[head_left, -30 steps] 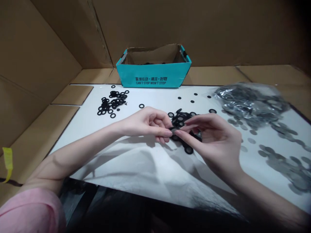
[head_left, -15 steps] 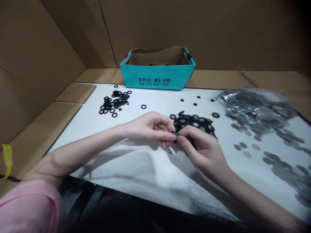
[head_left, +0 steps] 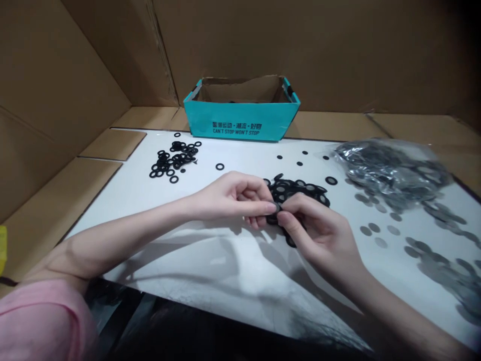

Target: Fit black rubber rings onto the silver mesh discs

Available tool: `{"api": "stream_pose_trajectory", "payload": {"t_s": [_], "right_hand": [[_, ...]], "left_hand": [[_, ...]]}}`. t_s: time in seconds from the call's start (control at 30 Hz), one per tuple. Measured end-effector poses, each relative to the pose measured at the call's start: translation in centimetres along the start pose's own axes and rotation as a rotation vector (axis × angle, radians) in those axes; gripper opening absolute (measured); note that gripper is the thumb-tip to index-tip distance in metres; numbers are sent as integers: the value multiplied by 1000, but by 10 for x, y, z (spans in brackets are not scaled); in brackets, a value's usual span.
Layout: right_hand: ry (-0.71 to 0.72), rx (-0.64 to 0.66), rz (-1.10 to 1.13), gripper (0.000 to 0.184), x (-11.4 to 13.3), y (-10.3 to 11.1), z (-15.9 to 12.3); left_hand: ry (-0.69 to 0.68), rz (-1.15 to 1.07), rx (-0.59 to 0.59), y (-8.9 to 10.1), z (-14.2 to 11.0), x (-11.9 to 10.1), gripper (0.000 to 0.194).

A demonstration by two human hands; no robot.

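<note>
Between my two hands, just in front of a pile, is a small black ring washer (head_left: 277, 206) with a grey disc showing at its middle. My left hand (head_left: 238, 198) pinches its left side between thumb and fingers, the other fingers curled. My right hand (head_left: 323, 228) is closed at its right side, thumb and forefinger on the rim. Right behind the hands lies the pile of black washers (head_left: 310, 189) with grey centres, partly covered by my fingers. Open black rings (head_left: 176, 159) lie heaped at the far left.
A turquoise box (head_left: 240, 120) stands at the back with dark pieces inside. At the right lie a clear plastic bag (head_left: 394, 170) of grey discs and scattered loose grey discs (head_left: 443, 263). Several small black discs (head_left: 299, 163) and a single ring (head_left: 220, 166) lie behind the hands. Cardboard walls surround the white tabletop.
My right hand has closed in from a more open pose, its fingers now gathered at the washer's edge. Both hands stay together at the pile; the view has shifted slightly.
</note>
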State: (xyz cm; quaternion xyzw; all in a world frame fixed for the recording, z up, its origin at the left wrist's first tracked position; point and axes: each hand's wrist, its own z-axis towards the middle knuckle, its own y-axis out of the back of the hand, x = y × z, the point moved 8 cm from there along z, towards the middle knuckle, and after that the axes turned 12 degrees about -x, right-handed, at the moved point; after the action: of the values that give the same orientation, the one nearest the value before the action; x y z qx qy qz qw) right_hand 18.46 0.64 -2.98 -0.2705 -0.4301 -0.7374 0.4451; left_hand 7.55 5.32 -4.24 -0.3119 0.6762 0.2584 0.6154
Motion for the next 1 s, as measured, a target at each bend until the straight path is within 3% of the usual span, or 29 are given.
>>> {"api": "stream_pose_trajectory", "payload": {"t_s": [0.3,0.47,0.7,1.0], "right_hand": [[177,-15,-31,18,17,-3,-4],[168,62,-28,17,15,-9,-4],[142,19,-3,18,12,-6,7],[237,-34,11,17,20,-15,14]], "left_hand": [[99,144,100,-3,-5,5,13],[66,219,28,3,-2,0,12],[25,185,28,4,-5,-10,12],[15,394,11,18,-7,-22,12]]}}
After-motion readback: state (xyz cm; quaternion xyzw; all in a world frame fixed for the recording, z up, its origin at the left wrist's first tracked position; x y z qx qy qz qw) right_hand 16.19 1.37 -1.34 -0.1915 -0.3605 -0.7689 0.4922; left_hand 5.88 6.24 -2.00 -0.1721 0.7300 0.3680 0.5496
